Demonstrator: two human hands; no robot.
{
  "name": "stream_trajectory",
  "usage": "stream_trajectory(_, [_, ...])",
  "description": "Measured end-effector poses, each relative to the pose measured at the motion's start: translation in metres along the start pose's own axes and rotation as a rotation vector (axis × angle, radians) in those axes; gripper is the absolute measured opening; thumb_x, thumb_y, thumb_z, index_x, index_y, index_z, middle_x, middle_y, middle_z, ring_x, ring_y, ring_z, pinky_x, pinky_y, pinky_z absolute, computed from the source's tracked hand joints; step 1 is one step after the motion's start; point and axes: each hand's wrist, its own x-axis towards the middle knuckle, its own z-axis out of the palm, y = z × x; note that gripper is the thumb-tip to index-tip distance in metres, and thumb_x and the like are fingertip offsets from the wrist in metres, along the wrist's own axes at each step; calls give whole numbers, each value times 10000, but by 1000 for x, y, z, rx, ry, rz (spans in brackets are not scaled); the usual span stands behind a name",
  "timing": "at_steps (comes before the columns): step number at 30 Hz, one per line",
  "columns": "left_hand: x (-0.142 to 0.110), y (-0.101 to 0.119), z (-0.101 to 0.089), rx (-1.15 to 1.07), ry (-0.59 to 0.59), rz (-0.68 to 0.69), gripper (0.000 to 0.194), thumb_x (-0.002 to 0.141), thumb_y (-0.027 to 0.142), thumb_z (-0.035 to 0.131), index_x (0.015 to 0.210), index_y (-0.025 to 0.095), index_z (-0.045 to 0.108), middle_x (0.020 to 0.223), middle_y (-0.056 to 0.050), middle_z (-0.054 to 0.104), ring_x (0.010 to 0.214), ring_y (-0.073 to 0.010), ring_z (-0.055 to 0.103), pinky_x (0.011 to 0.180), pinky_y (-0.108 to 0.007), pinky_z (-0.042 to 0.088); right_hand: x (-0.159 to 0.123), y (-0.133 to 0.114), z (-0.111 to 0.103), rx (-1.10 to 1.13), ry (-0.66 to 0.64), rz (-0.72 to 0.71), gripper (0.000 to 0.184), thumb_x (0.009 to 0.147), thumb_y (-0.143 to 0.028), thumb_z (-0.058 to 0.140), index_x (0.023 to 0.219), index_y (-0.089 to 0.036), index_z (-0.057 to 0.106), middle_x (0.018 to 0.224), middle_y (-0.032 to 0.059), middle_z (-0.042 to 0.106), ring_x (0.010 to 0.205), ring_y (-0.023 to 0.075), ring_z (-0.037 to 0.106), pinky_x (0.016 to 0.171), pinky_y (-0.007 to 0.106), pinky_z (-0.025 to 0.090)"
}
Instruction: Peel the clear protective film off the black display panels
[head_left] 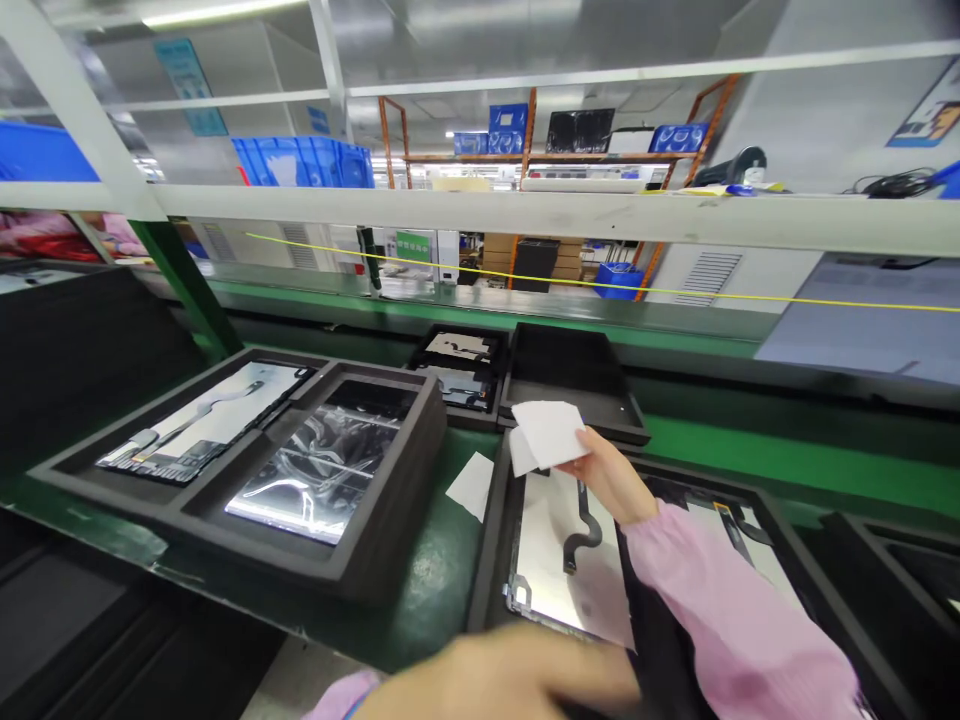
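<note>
A small white rectangular paper sheet [550, 432] sits just right of the frame's centre, pinched at its lower right edge by the right hand [611, 478], whose fingers are closed on it. That hand reaches up from the lower right of the frame on a pink sleeve [731, 620], the forearm stretched forward and slightly leftward, wrist bent so the sheet hangs above the top edge of a black foam tray [489, 540]. In that tray lies a flat silver metal panel with a black flex cable [555, 555], directly below the held sheet. The left hand [510, 680] lies blurred along the bottom edge of the frame, fingers pointing right over the near side of the tray; how far it is open cannot be told, and it appears to hold nothing. A second white paper slip [472, 485] lies on the green desk [427, 570] just left of the tray. No writing on the sheets is legible.
</note>
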Motion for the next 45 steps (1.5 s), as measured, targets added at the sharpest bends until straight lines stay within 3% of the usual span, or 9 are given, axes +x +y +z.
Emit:
stream_trajectory(3, [26,-12,-8,54,500,-105,481,874,367,622,1337,313,504,1452,-85,485,1423,-308,346,1177,-525,263,-46,9,-2,-82,-209,-34,437,791,-461,736,1034,-131,584,944,53,578,866,153,552,742,210,495])
stream_trajectory(5, [38,-19,-13,-53,662,-109,669,839,380,654,1430,281,355,1532,-101,384,1430,-283,335,1175,-474,269,-68,14,-5,-126,-291,-49,496,761,-529,772,1005,-136,594,910,42,571,862,146,541,756,194,474])
stream_trajectory(9, [39,-19,-17,-175,589,-168,734,780,364,693,1419,199,373,1187,-104,660,1055,-234,636,900,-338,489,-94,19,-8,-271,-473,-185,409,902,-534,646,939,-131,589,831,31,529,768,112,495,696,174,432])
stream_trajectory(13, [27,-7,-16,-51,581,-236,299,721,290,757,989,166,705,848,-26,721,806,-164,635,741,-248,469,-113,17,-7,-465,-489,-357,416,982,-517,533,831,-129,543,762,14,474,695,89,437,621,168,365])
stream_trajectory(18, [19,2,-8,-56,594,-248,102,726,266,755,767,175,733,786,-7,738,768,-152,632,735,-239,465,-126,12,-9,-565,-457,-347,457,976,-573,504,851,-136,556,801,24,498,739,110,466,668,202,383])
stream_trajectory(31, [16,9,3,-160,664,-272,161,710,311,762,716,160,706,682,-2,695,632,-105,583,603,-205,423,-134,25,-9,-329,-367,-224,393,809,-484,765,997,-181,600,947,21,598,876,131,564,781,194,480])
stream_trajectory(35, [18,0,2,-227,597,-306,309,733,432,724,797,147,620,660,-14,649,559,-104,547,518,-202,384,-123,42,-15,-414,-399,-324,423,867,-478,706,1168,-185,659,1113,76,619,982,184,608,858,241,526])
stream_trajectory(40, [17,-17,-3,-200,426,-342,400,773,465,649,1022,153,616,534,48,504,459,-72,361,475,-205,238,-116,42,-15,-582,-522,-616,289,997,-375,516,1069,-212,745,946,55,666,847,149,634,765,209,521])
stream_trajectory(45, [-10,-23,-17,37,380,-422,344,743,473,617,633,175,487,621,18,466,595,-111,407,564,-243,310,-120,38,-13,-756,-745,-716,284,1020,-282,473,1210,-224,676,1012,32,658,863,118,623,776,193,504])
